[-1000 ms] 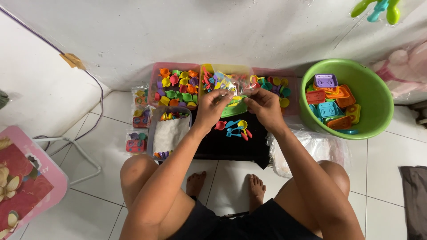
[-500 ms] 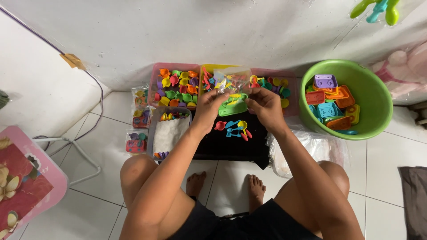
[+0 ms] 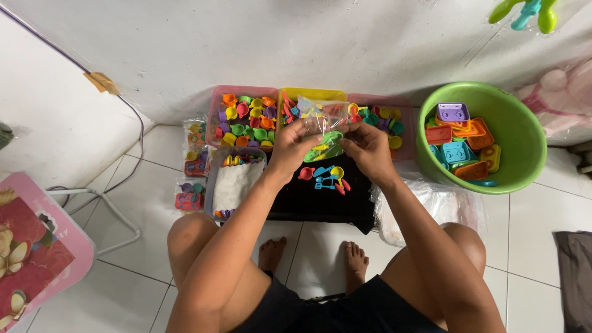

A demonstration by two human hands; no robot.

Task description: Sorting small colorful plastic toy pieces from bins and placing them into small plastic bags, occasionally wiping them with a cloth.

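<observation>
While both hands pinch the clear plastic bag (image 3: 320, 120) at 12 o'clock, left hand (image 3: 295, 148) and right hand (image 3: 368, 148) grasping its edges, the green plastic toy tray (image 3: 325, 146) sits partly inside; small colourful toy utensils (image 3: 325, 177) on the black cloth (image 3: 320, 197) look unpacked yet.

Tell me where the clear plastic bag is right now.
In the head view, the clear plastic bag sits top centre, held between the left hand and right hand, above the black mat and before the yellow tray.

Our left hand (image 3: 295, 148) and right hand (image 3: 368, 148) hide part of the clear bag (image 3: 322, 120), so we cannot tell its contents apart. The picture's top edge cuts off the green and blue toy (image 3: 524, 12); the right edge cuts the grey cloth (image 3: 576, 277) on the floor.
</observation>
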